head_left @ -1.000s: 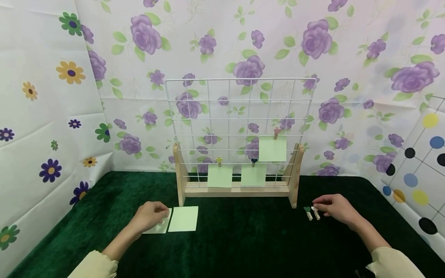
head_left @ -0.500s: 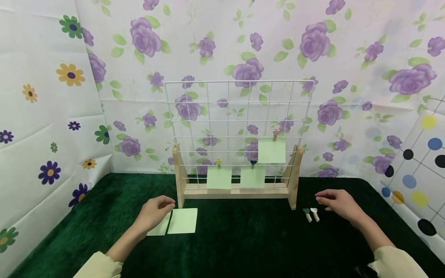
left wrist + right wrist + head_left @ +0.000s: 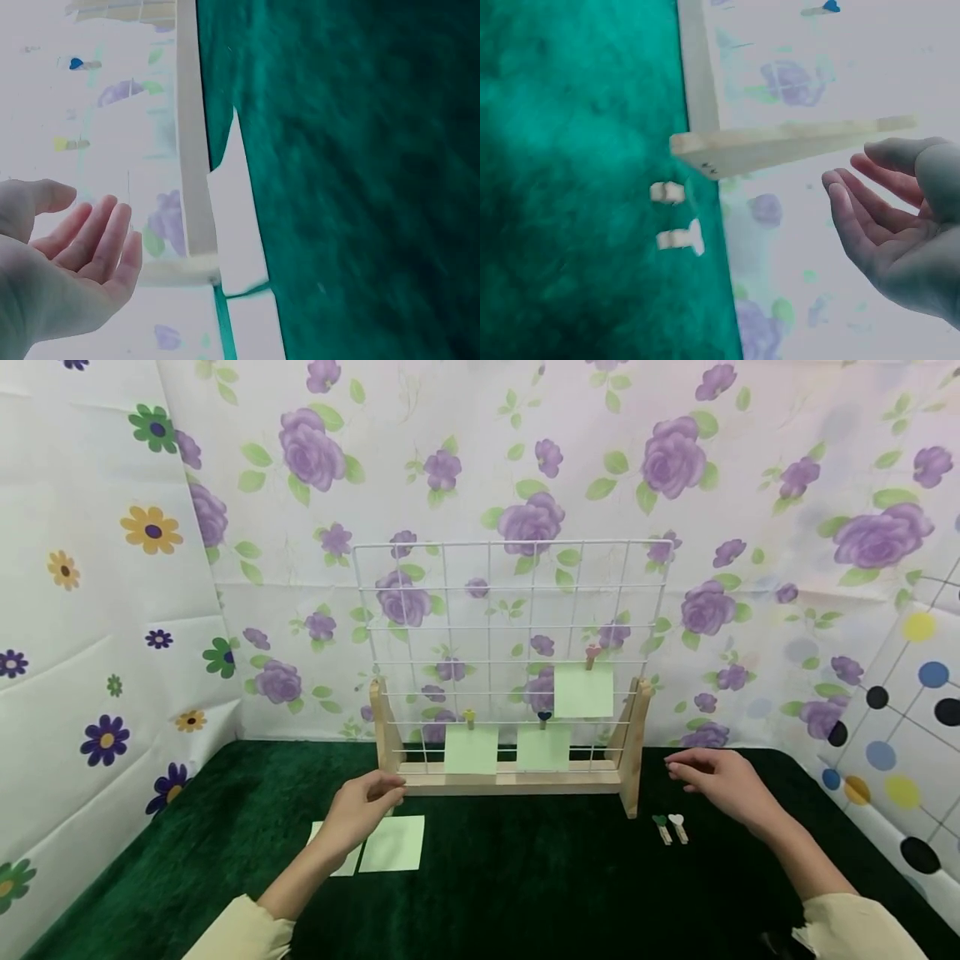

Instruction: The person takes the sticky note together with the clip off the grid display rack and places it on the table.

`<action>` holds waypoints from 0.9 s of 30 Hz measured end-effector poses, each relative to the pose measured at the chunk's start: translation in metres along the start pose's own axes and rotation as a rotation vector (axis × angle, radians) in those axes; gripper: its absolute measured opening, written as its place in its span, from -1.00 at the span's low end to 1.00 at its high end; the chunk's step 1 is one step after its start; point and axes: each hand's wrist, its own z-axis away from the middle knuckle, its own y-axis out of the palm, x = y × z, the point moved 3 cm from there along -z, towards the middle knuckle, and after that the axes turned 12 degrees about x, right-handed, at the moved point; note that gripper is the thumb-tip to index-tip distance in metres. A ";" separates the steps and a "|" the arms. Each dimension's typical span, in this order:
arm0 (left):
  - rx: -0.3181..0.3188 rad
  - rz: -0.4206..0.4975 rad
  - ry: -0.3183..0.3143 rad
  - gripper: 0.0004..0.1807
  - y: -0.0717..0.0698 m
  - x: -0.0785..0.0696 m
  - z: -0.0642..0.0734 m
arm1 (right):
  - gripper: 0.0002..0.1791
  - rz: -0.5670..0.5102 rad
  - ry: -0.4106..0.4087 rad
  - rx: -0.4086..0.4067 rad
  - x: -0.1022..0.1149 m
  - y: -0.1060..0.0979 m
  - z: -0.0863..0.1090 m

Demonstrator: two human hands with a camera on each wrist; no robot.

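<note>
My left hand (image 3: pixel 358 814) hovers over two pale green paper sheets, its fingers loosely bent and holding nothing. It partly hides the left sheet (image 3: pixel 346 865); the right sheet (image 3: pixel 392 844) lies close beside it. Nothing sits in the palm of the left hand (image 3: pixel 82 281) in the left wrist view. To the right, my right hand (image 3: pixel 726 781) floats above two small wooden clothespins, one with a green heart (image 3: pixel 660 821) and one with a white heart (image 3: pixel 677 821). The right hand (image 3: pixel 911 232) has relaxed fingers, thumb apart, and holds nothing.
A white wire grid (image 3: pixel 489 627) stands in a wooden base (image 3: pixel 525 787). Three green sheets hang on it, under a yellow clothespin (image 3: pixel 470 718), a dark blue one (image 3: pixel 543 719) and a pink one (image 3: pixel 591 656). Dark green cloth (image 3: pixel 517 885) covers the table.
My left hand has risen from the left sheet and shifted right toward the rack. My right hand has lifted away from the white-heart clothespin. The view has tilted slightly up.
</note>
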 end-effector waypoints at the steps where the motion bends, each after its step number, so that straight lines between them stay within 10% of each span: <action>1: -0.001 0.005 0.001 -0.74 0.002 -0.002 -0.001 | -0.59 0.001 -0.002 -0.005 0.003 -0.001 0.000; 27: 0.110 0.191 0.246 -0.62 0.045 -0.100 -0.053 | -0.53 -0.065 -0.157 -0.183 0.101 -0.032 -0.034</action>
